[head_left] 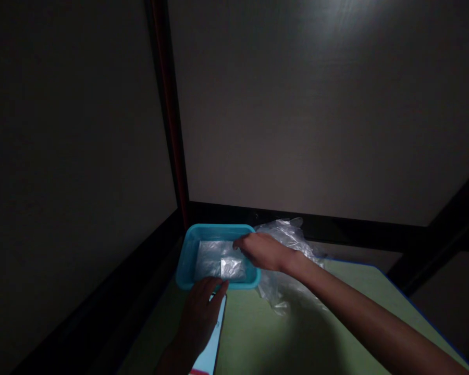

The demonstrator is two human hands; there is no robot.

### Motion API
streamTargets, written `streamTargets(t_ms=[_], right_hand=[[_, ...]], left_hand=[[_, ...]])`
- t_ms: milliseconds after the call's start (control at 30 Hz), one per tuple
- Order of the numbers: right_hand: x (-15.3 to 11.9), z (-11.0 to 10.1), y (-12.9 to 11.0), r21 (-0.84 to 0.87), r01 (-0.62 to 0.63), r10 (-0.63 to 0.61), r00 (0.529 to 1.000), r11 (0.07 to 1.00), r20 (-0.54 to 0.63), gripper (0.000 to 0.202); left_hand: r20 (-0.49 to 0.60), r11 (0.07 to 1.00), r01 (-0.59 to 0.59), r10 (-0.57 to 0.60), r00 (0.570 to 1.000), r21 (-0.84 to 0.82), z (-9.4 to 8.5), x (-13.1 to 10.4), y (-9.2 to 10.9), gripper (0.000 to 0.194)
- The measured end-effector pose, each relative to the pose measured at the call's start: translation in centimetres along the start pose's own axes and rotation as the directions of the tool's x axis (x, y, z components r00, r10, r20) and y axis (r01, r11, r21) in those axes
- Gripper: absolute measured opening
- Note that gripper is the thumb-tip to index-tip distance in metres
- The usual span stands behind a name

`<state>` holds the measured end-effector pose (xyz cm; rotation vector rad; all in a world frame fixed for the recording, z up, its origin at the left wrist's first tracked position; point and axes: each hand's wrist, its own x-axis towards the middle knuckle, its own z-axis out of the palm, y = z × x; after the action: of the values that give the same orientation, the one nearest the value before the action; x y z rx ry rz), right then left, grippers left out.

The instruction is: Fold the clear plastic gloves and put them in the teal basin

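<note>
Head view: one blue tray [187, 260] holding folded plastic [210, 260]; one crumpled plastic sheet [272, 291] beside; right hand [263, 251], fingers curled, pinch undeterminable; left hand [201, 308], thumb parted from fingers.

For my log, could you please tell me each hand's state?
Left hand: at near rim of tray, grip unclear.
Right hand: curled over tray, hold unclear.

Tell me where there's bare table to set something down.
Bare patches on the green table: between the pale flat item and the right forearm, partly shadowed, and beyond that forearm toward the table's right edge. Crowded: around the blue tray, with the left hand, right hand and crumpled plastic close by.
</note>
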<state>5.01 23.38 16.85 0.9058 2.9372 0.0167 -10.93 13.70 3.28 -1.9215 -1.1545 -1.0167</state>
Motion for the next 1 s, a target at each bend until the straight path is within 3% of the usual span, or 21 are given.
streamTargets(t_ms=[167,500,733,1000], right_hand=[[-5.5,0.6,1.4,0.112,-0.091,0.112,0.973,0.990,-0.202,0.026],[-13.2,3.5,2.1,0.296,-0.252,0.317,0.928,0.921,-0.196,0.028],[-15.5,5.2,2.8,0.348,-0.219,0.308,0.924,0.912,-0.226,0.025],[-15.4,6.5,3.6,0.398,-0.212,0.320,0.920,0.892,-0.226,0.024]], left_hand=[[0.020,1.000,0.013,-0.013,1.000,-0.002,0.1,0.3,-0.2,0.032],[0.022,0.998,-0.049,0.049,0.999,-0.036,0.3,1.0,-1.3,0.033],[0.123,0.999,-0.018,0.022,0.992,-0.037,0.4,1.7,-3.0,0.031],[0.204,0.996,0.053,-0.037,0.978,-0.069,0.1,3.0,-4.1,0.027]])
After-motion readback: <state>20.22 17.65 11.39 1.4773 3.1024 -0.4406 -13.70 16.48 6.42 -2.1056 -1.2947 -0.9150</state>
